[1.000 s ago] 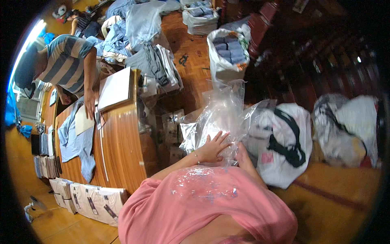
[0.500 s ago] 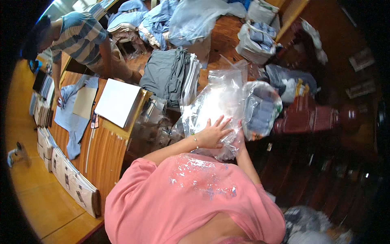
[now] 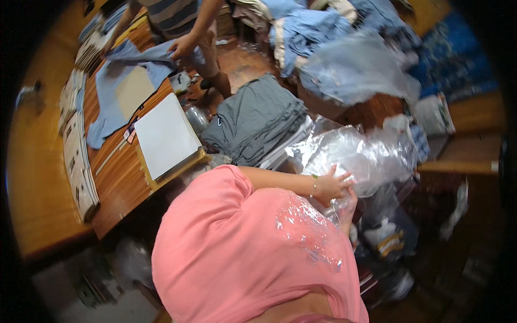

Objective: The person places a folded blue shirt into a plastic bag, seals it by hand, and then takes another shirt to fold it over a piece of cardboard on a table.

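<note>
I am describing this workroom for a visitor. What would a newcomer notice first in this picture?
First, the pink shirt filling the lower middle, with the left hand pressing on a clear plastic bag; the right hand is mostly hidden beneath it. Just above lies a stack of folded grey garments, and at the left a white board rests on the wooden table. At the top, another person handles blue cloth.

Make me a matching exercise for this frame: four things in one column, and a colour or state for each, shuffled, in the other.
Things:
1. left hand
2. folded clothes pile
3. flat board
4. person's shirt

States:
a. white, lying on the wooden table
b. pink
c. grey, stacked
d. pressed on the clear plastic bag

Pairs: 1-d, 2-c, 3-a, 4-b
</note>
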`<action>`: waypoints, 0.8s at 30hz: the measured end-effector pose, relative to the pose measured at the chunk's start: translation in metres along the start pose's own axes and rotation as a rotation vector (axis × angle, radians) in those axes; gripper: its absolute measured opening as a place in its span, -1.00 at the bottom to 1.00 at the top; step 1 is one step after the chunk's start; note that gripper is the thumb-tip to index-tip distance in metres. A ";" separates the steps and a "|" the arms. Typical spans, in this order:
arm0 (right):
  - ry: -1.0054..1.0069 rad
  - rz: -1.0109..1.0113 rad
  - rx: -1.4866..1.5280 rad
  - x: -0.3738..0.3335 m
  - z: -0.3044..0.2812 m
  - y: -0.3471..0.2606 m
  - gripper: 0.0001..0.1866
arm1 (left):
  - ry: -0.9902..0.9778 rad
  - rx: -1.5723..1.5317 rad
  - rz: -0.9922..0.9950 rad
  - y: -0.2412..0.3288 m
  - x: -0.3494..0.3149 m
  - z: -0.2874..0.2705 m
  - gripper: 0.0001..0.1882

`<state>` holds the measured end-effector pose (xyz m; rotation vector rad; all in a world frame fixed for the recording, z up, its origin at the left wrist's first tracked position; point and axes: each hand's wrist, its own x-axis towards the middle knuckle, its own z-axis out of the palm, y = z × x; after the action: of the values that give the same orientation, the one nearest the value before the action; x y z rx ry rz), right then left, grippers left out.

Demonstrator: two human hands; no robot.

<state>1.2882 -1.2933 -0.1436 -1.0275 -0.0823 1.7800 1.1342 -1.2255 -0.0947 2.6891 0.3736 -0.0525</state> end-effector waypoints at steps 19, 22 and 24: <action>-0.404 0.346 -0.274 0.412 0.076 -0.360 -0.66 | 0.064 -0.667 -1.691 -0.194 0.017 0.105 -0.34; -0.436 0.388 -0.281 0.457 0.145 -0.340 -0.76 | 0.370 -1.161 -1.700 -0.140 0.002 0.217 -0.33; -0.438 0.352 -0.271 0.471 0.195 -0.322 -0.82 | 0.246 -1.362 -1.811 -0.128 0.014 0.234 -0.35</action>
<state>1.3467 -0.6936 -0.1442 -0.8554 -0.4477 2.3441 1.1181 -1.2068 -0.3604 0.4532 1.8313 0.0170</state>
